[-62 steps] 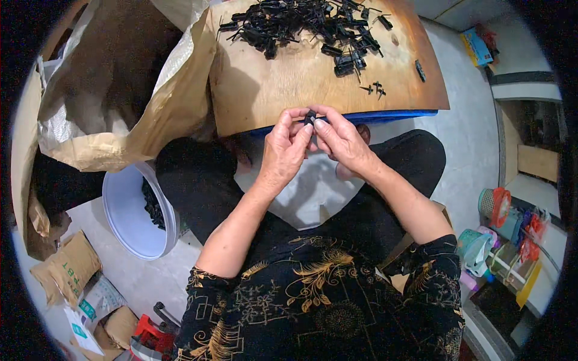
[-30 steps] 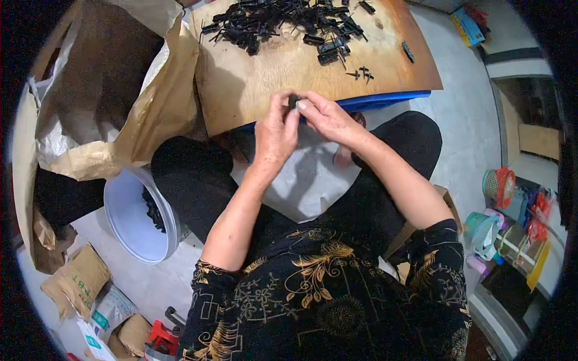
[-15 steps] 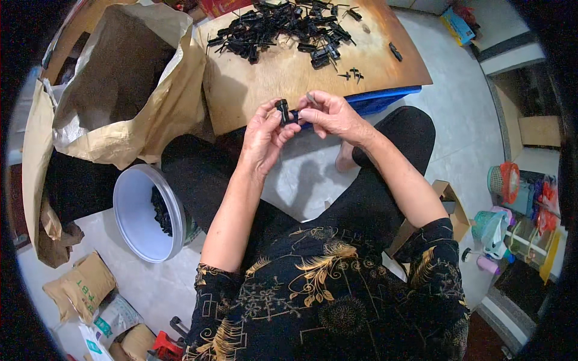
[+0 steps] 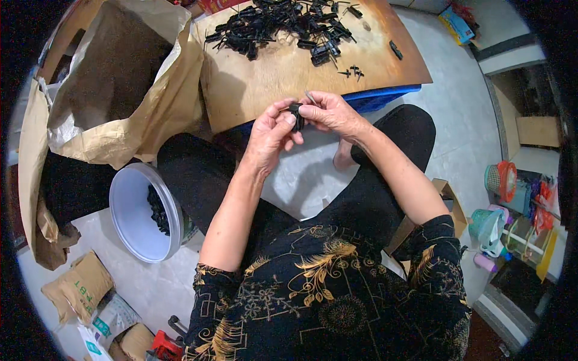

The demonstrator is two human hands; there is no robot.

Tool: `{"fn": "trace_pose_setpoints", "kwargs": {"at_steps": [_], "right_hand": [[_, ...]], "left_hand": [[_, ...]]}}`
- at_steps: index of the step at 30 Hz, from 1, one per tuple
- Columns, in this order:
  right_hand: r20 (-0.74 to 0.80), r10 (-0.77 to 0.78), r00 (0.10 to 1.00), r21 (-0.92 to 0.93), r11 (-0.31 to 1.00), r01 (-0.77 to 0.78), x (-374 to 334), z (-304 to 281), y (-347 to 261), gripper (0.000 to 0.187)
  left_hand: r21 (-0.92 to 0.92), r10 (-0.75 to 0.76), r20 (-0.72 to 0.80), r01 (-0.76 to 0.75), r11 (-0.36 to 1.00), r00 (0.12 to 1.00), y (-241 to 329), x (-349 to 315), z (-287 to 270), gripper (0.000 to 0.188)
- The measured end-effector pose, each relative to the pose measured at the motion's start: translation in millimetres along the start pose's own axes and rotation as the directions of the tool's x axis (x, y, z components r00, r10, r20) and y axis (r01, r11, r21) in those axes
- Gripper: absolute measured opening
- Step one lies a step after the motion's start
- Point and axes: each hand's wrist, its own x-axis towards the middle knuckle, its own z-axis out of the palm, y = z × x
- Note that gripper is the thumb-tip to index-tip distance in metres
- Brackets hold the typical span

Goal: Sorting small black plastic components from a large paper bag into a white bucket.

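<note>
The sack [image 4: 171, 105] crowds the left edge of the board [image 4: 253, 93], above a white bucket [image 4: 133, 219]. The left hand [image 4: 268, 131] pinches a black part [image 4: 297, 118] near the board's front edge; the right hand [image 4: 335, 115], fingers bent, grips a thin grey piece [image 4: 310, 97]. Pale floor [image 4: 460, 117] stretches past the board's right edge.

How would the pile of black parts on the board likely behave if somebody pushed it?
The pile of black parts would probably tangle and drag together, since thin ends stick out and overlap. Single pieces seem light: the left hand pinches a small black part. Blocky shapes suggest little rolling.
</note>
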Motion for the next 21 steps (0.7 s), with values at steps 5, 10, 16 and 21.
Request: {"fn": "trace_pose_setpoints", "kwargs": {"at_steps": [5,10,16,21], "right_hand": [[0.021,0.023,1.000,-0.045,0.999,-0.022,4,0,8,0.013],[0.004,0.007,1.000,-0.169,0.986,-0.006,3,8,6,0.017],[0.057,-0.037,0.998,-0.199,0.979,0.048,0,8,2,0.030],[0.075,0.028,0.997,-0.227,0.974,-0.011,2,11,5,0.029]], "left_hand": [[0.367,0.087,-0.002,-0.081,0.927,0.996,0,-1,7,0.039],[0.589,0.092,-0.028,-0.058,0.806,0.995,-3,-3,13,0.036],[0.327,0.035,-0.053,-0.015,0.945,0.998,0,10,0,0.030],[0.424,0.038,-0.050,-0.014,0.906,0.998,-2,11,-2,0.022]]}}
